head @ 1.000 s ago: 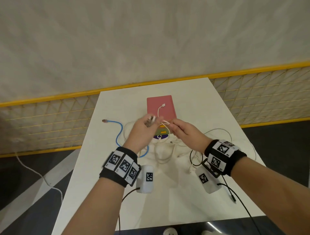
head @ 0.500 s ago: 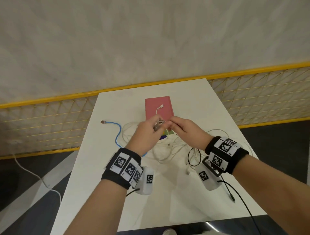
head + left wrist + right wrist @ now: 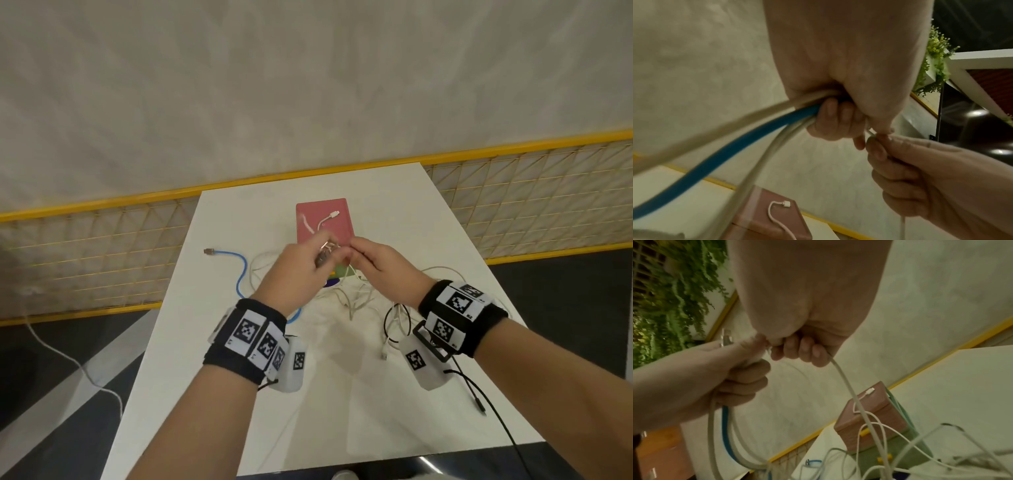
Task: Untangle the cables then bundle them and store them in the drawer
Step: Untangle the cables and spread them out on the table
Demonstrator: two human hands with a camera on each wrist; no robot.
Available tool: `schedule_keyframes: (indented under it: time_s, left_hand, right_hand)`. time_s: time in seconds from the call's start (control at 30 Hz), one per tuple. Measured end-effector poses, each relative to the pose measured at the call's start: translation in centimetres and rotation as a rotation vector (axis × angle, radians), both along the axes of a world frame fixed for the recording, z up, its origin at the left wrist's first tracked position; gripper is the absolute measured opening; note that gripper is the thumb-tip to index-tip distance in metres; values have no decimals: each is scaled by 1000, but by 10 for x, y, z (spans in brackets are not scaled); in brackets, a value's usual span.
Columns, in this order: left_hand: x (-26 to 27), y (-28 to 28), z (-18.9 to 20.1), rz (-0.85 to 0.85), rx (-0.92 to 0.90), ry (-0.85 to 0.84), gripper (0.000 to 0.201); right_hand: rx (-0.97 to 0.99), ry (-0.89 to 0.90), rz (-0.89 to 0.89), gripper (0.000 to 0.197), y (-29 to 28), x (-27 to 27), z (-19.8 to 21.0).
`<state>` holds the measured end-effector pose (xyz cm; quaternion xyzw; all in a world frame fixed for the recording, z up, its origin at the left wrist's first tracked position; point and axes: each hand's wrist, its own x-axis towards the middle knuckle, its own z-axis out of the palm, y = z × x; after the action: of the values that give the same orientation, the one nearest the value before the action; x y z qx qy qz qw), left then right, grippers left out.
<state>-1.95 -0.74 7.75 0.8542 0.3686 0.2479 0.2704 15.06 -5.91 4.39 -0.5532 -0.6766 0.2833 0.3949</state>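
My left hand (image 3: 301,270) is raised above the white table (image 3: 394,394) and grips a bunch of cables: a blue cable (image 3: 719,151) and white cables (image 3: 764,160), with a metal plug sticking out by the thumb. My right hand (image 3: 373,267) meets it fingertip to fingertip and pinches a white cable (image 3: 849,386) that hangs down to the tangle (image 3: 352,294) on the table. A small drawer unit (image 3: 323,221) with a pink top stands behind the hands; a white plug end (image 3: 334,214) lies on it.
The blue cable's free end (image 3: 209,251) lies on the table's left part. A black cable loop (image 3: 397,322) and white cables lie under my right wrist. Yellow mesh fencing (image 3: 102,257) flanks the table, with a plain wall behind.
Both hands have come together and moved slightly away from me over the drawer unit's front; the bunch in my left hand now meets my right fingertips.
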Motion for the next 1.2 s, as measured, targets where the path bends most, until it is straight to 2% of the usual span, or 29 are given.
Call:
schedule_keyframes:
  time_s: [0.07, 0.1, 0.2, 0.27, 0.33, 0.43, 0.53, 0.67, 0.8, 0.9, 1.0, 1.07, 1.13, 1.2]
  left_hand:
    - [1, 2, 2, 5, 62, 0, 20]
    - [-2, 5, 5, 59, 104, -46, 19]
    - [-18, 27, 19, 351, 197, -310, 21]
    - [-30, 38, 24, 444, 239, -323, 20]
    - [-30, 34, 20, 398, 230, -264, 17]
    - [-14, 14, 9, 119, 112, -80, 35]
    - [-2, 3, -2, -12, 51, 86, 24]
    - [-9, 10, 0, 93, 153, -25, 18]
    - [-36, 31, 10, 383, 240, -258, 20]
    - [-52, 40, 8, 446, 242, -191, 23]
    - [-56, 36, -1, 446, 215, -105, 24]
    - [-62, 35, -8, 453, 181, -55, 24]
    - [-68, 34, -14, 473, 149, -39, 21]
    - [-72, 33, -15, 495, 104, -66, 25]
  right_hand:
    - [18, 14, 14, 27, 3, 1, 1]
    - [9, 19, 7, 27, 4, 4, -2]
    - [-78, -16, -57, 26, -2, 16, -21]
    - [-104, -66, -77, 26, -9, 19, -31]
    - [-94, -78, -75, 25, -12, 16, -32]
    - [-41, -51, -63, 23, -5, 8, -21]
    - [3, -24, -26, 23, 2, 4, -12]
    - [5, -27, -5, 18, 0, 8, -5]
    - [-73, -122, 1, 18, -8, 24, -22]
    - [-126, -211, -2, 21, -5, 33, -39]
    - [-75, -494, -18, 20, 3, 31, -40]
    - [-206, -630, -26, 21, 14, 25, -27]
    - [-275, -608, -27, 24, 29, 17, -8]
    - [-173, -433, -111, 22, 50, 7, 6]
